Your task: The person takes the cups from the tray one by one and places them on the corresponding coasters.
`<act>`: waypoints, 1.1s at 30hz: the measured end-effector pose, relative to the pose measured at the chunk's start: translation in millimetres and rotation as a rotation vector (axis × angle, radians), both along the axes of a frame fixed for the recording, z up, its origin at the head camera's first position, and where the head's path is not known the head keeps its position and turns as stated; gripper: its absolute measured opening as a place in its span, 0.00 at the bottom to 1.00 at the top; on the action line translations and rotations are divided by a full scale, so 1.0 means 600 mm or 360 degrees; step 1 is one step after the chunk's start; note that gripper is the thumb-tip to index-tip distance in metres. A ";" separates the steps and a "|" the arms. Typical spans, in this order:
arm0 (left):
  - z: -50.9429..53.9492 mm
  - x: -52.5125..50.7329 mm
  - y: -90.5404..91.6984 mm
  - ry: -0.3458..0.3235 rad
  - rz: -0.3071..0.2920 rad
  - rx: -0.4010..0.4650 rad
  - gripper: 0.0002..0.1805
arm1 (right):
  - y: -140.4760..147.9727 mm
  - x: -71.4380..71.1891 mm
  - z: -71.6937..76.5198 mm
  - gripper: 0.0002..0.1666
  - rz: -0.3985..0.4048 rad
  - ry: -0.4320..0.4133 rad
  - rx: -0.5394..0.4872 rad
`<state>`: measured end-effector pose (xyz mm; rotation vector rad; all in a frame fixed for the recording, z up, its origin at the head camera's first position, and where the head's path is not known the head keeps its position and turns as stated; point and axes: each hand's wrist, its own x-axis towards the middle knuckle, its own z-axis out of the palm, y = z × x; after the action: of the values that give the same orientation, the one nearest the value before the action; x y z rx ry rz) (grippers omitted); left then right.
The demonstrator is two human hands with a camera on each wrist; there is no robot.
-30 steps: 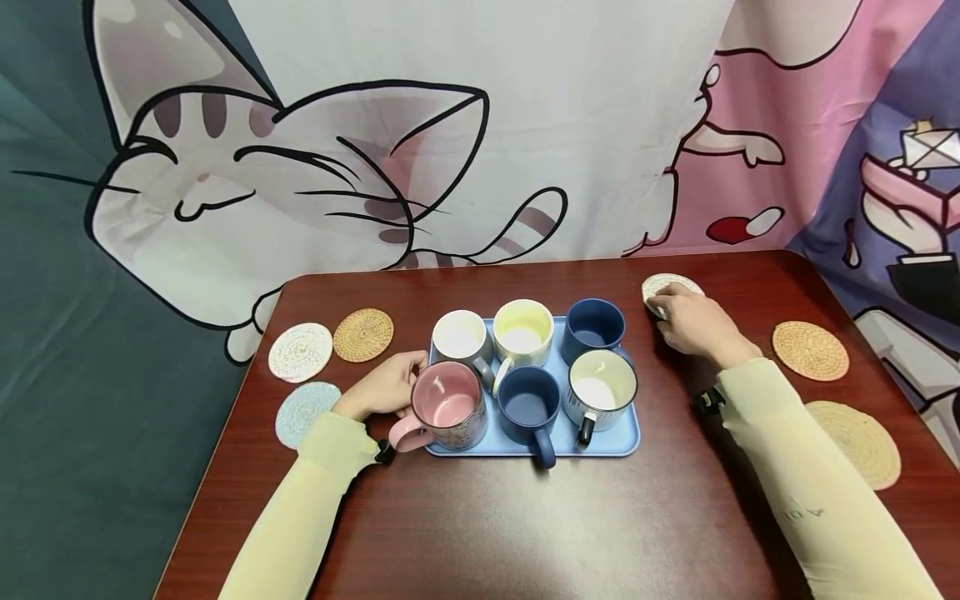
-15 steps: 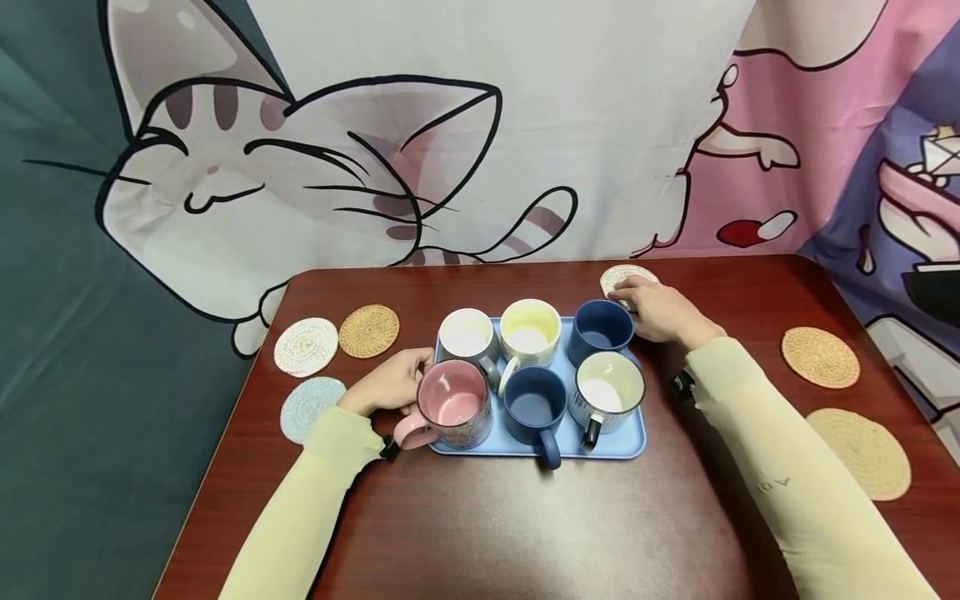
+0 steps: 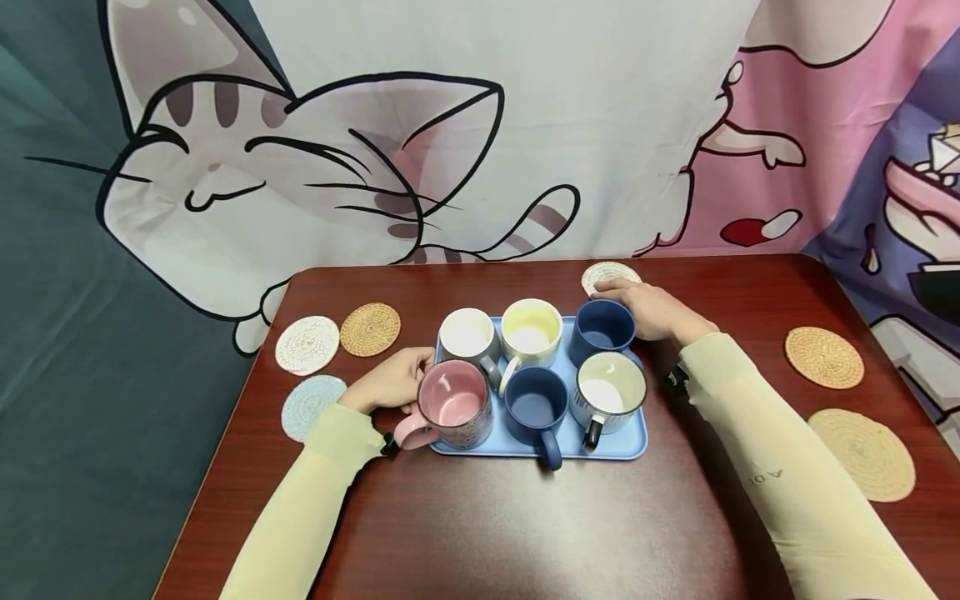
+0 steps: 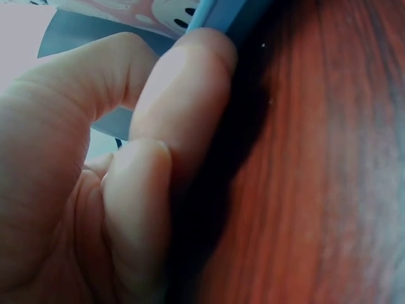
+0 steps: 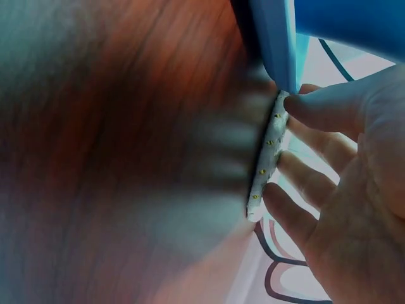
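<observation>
At the left end of the light blue tray [image 3: 628, 442], my left hand [image 3: 390, 380] grips the tray edge with curled fingers. The left wrist view shows those fingers [image 4: 190, 88] at the tray's side [image 4: 212, 19]. On the tray stand a pink mug [image 3: 452, 398], a white-lined grey mug [image 3: 467, 335], a yellow-lined mug [image 3: 530, 332], two dark blue mugs [image 3: 536, 403] and a cream enamel mug [image 3: 609, 388]. Behind its right rear corner, my right hand [image 3: 648, 310] touches a white woven coaster [image 3: 609, 273] with extended fingertips. In the right wrist view, the coaster [image 5: 269, 155] lies flat under them.
On the left of the table [image 3: 540, 533] lie a white coaster [image 3: 307, 344], a tan one [image 3: 371, 329] and a pale blue one [image 3: 306, 407]. A tan coaster [image 3: 823, 357] and a larger beige one [image 3: 866, 454] lie at right. A cartoon-print cloth [image 3: 615, 125] hangs behind.
My right hand has moved left with the white coaster sliding under its fingers, from right of the tray to behind the rear dark blue mug. My left hand stays at the tray edge.
</observation>
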<state>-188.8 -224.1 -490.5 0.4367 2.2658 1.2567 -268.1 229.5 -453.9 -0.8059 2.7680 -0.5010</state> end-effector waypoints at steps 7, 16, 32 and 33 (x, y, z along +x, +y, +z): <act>0.002 -0.001 -0.002 0.0009 -0.0017 -0.0039 0.08 | -0.007 0.004 0.000 0.29 0.0015 -0.0010 -0.0021; 0.005 -0.001 -0.004 0.0001 -0.0024 -0.0045 0.08 | -0.005 0.005 -0.003 0.28 0.0015 -0.0031 -0.0068; -0.002 0.001 -0.005 0.0017 -0.0015 -0.0018 0.07 | 0.038 0.024 0.000 0.19 -0.0100 0.0280 -0.0266; -0.002 0.000 -0.004 0.0025 -0.0010 -0.0021 0.06 | 0.043 0.029 0.002 0.19 -0.0129 0.0282 -0.0259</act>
<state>-188.5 -226.8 -491.5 0.4501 2.2828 1.2386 -250.8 255.1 -452.7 -0.8118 2.9625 -0.7107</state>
